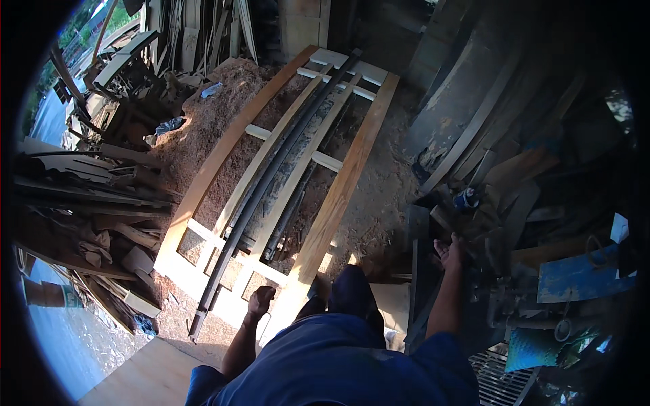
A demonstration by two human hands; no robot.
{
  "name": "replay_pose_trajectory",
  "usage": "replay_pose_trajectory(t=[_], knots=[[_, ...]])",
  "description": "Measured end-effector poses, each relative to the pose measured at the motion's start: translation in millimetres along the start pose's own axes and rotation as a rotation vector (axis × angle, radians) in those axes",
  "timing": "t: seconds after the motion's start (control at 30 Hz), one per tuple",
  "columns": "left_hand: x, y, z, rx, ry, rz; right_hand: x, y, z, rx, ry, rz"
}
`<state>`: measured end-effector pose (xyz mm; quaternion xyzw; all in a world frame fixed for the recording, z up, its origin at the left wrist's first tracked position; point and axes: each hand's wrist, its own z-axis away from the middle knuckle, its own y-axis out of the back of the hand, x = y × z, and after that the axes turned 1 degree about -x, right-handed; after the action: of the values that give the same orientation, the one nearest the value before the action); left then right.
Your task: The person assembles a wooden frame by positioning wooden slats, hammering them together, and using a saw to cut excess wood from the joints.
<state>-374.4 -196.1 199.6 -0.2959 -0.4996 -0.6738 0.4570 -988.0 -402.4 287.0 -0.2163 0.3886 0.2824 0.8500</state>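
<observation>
A wooden door frame point(365, 152) with pale crosspieces lies lengthwise before me, a long dark metal bar point(273, 165) running over it toward its near end. My left hand point(261, 301) is curled closed over the frame's near end, beside the bottom crosspiece point(269, 273); what it holds is too small to make out. My right hand point(448, 252) is held out to the right, fingers apart and slightly bent, near dark boards and wood pieces in shadow; I see nothing held in it.
Scrap boards point(115, 176) are piled at left beside sawdust point(217, 101). At right stand leaning panels point(453, 95), a can point(466, 199), a blue board point(575, 281) and metal pipework point(514, 321). A pale sheet point(145, 379) lies at lower left.
</observation>
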Motion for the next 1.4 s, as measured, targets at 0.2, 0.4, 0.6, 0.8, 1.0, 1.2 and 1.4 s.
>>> replay_pose_trajectory(t=[0.2, 0.4, 0.6, 0.8, 1.0, 1.2, 1.4], knots=[[-62.2, -19.6, 50.2, 0.211, 0.665, 0.188, -45.2, 48.3, -108.1, -0.034, -0.142, 0.05], [-27.7, -59.4, 38.7, 0.119, 0.751, -0.063, -51.3, 55.1, -108.7, 0.202, -0.359, 0.207], [12.2, -83.7, -142.5, -0.193, -0.203, -0.562, -75.5, 18.6, -86.9, 0.41, -0.423, 0.044], [202.3, -54.6, -345.0, 0.189, 0.361, 0.187, -97.9, -10.3, -86.1, 0.249, -0.012, 0.023], [209.9, -24.0, -376.8, -0.056, 0.29, -0.319, -145.8, -148.2, -95.0, 0.06, -0.07, 0.34], [202.3, -35.2, -397.5, 0.088, 0.269, -0.315, -152.8, -177.1, -220.1, -0.377, -0.286, 1.409], [156.9, -99.4, -418.1, 0.165, 0.487, -0.038, -71.3, -208.2, -348.2, -0.43, -0.376, 1.441]])
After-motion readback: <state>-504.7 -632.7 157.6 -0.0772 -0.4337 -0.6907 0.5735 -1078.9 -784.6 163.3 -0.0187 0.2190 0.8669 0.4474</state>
